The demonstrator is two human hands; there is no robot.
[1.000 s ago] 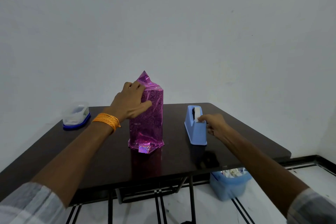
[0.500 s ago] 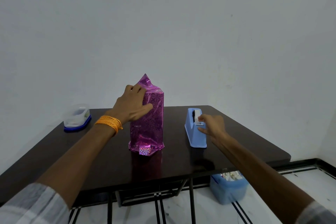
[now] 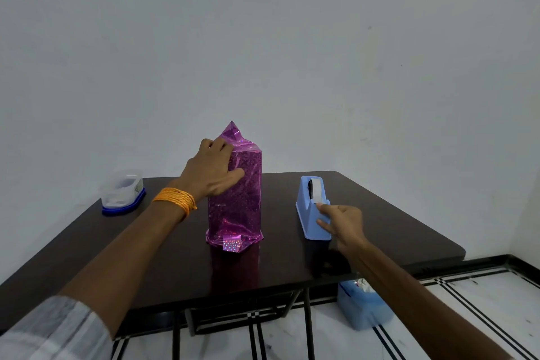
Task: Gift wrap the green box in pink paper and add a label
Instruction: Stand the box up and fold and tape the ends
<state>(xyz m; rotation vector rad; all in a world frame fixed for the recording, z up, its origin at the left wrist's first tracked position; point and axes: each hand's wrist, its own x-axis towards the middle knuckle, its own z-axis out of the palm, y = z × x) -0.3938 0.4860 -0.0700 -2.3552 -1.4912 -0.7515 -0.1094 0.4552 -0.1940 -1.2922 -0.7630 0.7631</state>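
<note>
At the far left of the dark surface (image 3: 292,269) sits a clear container (image 3: 122,194) on a blue base. Next comes the left hand (image 3: 211,172), an orange thread band (image 3: 175,202) at its wrist. Its grip is closed on the upper left edge of the pink-wrapped box (image 3: 238,202): fingers curl over the top fold, thumb pressed flat on the front face. The box stands upright near the middle of the surface (no green shows through the paper), its top flap sticking up in a point and loose folds splayed at its foot. To the right, well apart from the box, stands a blue tape dispenser (image 3: 312,207). The right hand (image 3: 342,222) grips its near end, thumb by the cutter and forefinger on the side; whether tape lies between them I cannot tell. Below the surface's right edge, a blue bin (image 3: 365,308) rests on the floor.
</note>
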